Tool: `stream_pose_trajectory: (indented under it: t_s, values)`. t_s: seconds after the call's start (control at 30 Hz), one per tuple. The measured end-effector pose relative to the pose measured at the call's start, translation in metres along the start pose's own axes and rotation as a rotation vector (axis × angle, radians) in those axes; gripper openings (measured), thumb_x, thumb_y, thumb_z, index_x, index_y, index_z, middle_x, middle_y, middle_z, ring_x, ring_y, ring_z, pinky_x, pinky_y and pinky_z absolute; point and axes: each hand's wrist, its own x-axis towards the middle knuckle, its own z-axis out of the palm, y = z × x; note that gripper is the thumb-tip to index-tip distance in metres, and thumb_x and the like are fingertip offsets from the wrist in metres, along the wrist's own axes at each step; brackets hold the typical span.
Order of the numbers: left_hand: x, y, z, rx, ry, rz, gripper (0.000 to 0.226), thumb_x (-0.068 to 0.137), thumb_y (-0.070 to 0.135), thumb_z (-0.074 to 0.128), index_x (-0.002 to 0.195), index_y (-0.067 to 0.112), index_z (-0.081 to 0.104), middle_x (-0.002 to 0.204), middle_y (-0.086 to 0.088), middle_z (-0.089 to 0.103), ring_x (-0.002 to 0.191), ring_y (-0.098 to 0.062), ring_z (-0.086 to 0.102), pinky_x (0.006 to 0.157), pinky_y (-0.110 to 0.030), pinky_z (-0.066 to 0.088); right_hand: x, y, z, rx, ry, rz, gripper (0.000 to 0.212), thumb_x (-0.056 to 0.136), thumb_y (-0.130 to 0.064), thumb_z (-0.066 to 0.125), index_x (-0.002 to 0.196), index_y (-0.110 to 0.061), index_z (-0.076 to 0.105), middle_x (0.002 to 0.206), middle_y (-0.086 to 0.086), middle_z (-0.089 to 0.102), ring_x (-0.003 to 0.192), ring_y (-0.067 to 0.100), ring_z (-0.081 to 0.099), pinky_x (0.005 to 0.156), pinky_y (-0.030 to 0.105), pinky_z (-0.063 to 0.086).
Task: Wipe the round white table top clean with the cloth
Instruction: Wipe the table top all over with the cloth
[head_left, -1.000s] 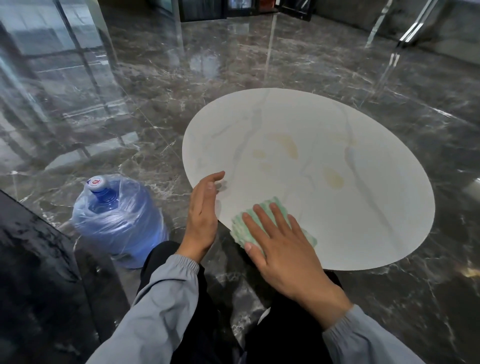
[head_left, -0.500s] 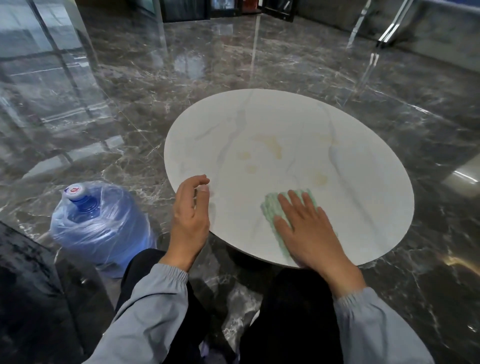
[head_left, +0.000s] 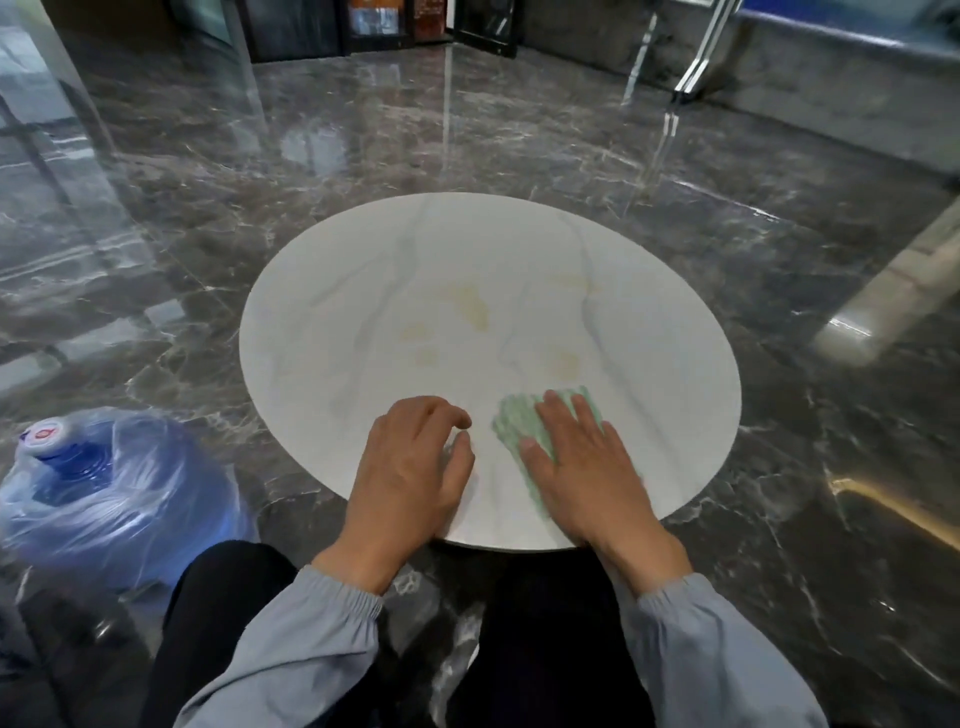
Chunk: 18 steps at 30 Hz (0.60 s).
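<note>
The round white table top (head_left: 363, 291) with grey veins fills the middle of the view; several yellowish stains (head_left: 470, 309) mark its centre. A light green cloth (head_left: 517, 423) lies on the near part of the top. My right hand (head_left: 587, 467) presses flat on the cloth with straight fingers and covers most of it. My left hand (head_left: 410, 467) rests on the near edge of the top just left of the cloth, its fingers loosely bent and holding nothing.
A blue water jug (head_left: 104, 493) wrapped in clear plastic stands on the dark marble floor (head_left: 208, 171) at the lower left. My knees in black trousers (head_left: 223, 597) sit below the table's near edge. Clear acrylic legs (head_left: 675, 78) stand far right.
My left hand has moved from the table's left rim onto the near part of the top. My right hand slid the cloth a little to the right. The view has shifted, centring the table.
</note>
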Motion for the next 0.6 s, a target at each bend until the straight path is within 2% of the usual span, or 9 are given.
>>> stream_pose_trajectory:
  t_s: [0.07,0.13,0.2,0.27,0.3,0.37,0.47,0.6]
  values:
    - [0.001,0.008,0.009,0.016,-0.045,0.038,0.021,0.098,0.026,0.055,0.108,0.015,0.071,0.109,0.0,0.065,0.105,-0.022,0.061,0.086,-0.037,0.046,0.0,0.049,-0.017,-0.014,0.068,0.187,0.062,0.108,-0.052,0.025,0.164,-0.026,0.019,0.173,-0.008,0.007,0.16,0.017,-0.001,0.128,0.045,0.006]
    - [-0.001,0.02,0.02,0.001,-0.063,0.068,0.018,0.096,0.024,0.06,0.105,0.015,0.073,0.108,0.0,0.066,0.103,-0.024,0.061,0.083,-0.04,0.047,0.002,0.06,-0.019,-0.068,0.088,0.313,0.063,0.11,-0.048,0.021,0.166,-0.02,0.015,0.174,-0.001,0.004,0.16,0.024,-0.003,0.128,0.049,0.006]
    - [0.005,0.037,0.028,-0.026,-0.094,0.115,0.012,0.094,0.023,0.063,0.095,0.017,0.074,0.099,0.002,0.068,0.096,-0.024,0.062,0.077,-0.044,0.049,0.006,0.034,-0.009,-0.108,0.078,0.232,0.062,0.111,-0.041,0.018,0.166,-0.016,0.005,0.174,0.004,-0.006,0.159,0.029,-0.01,0.128,0.048,-0.001]
    - [0.013,0.051,0.034,-0.012,-0.156,0.124,0.016,0.094,0.028,0.058,0.09,0.019,0.071,0.091,0.003,0.065,0.09,-0.023,0.061,0.074,-0.044,0.048,0.004,0.003,0.005,-0.122,0.052,0.011,0.064,0.11,-0.036,0.025,0.166,-0.018,0.0,0.173,0.001,-0.012,0.158,0.026,-0.016,0.127,0.043,-0.007]
    - [0.017,0.053,0.036,0.007,-0.174,0.109,0.018,0.093,0.03,0.056,0.091,0.019,0.07,0.091,0.003,0.064,0.089,-0.023,0.06,0.074,-0.043,0.047,0.001,-0.002,0.008,-0.125,0.035,-0.07,0.065,0.109,-0.037,0.027,0.166,-0.022,0.0,0.173,-0.002,-0.013,0.158,0.023,-0.017,0.127,0.041,-0.007]
    - [0.019,0.045,0.04,0.045,-0.174,0.068,0.018,0.092,0.029,0.058,0.098,0.018,0.07,0.098,0.001,0.065,0.094,-0.024,0.06,0.075,-0.042,0.047,0.002,0.013,-0.002,-0.07,-0.003,-0.086,0.062,0.11,-0.046,0.024,0.166,-0.03,0.003,0.172,-0.01,-0.011,0.158,0.014,-0.016,0.127,0.037,-0.006]
    - [0.009,0.026,0.039,0.066,-0.228,0.089,0.017,0.093,0.025,0.06,0.102,0.015,0.069,0.103,0.0,0.064,0.094,-0.027,0.061,0.078,-0.043,0.048,0.012,0.072,-0.021,-0.062,0.015,0.059,0.061,0.11,-0.051,0.019,0.166,-0.031,0.006,0.173,-0.009,-0.005,0.159,0.013,-0.009,0.127,0.038,-0.001]
    - [0.0,0.025,0.037,0.086,-0.243,0.139,0.016,0.094,0.025,0.065,0.104,0.014,0.07,0.111,-0.001,0.064,0.104,-0.024,0.061,0.088,-0.039,0.048,0.025,0.132,-0.046,-0.02,0.047,0.367,0.062,0.108,-0.05,0.018,0.166,-0.031,0.009,0.174,-0.007,-0.002,0.159,0.016,-0.008,0.127,0.051,0.002]
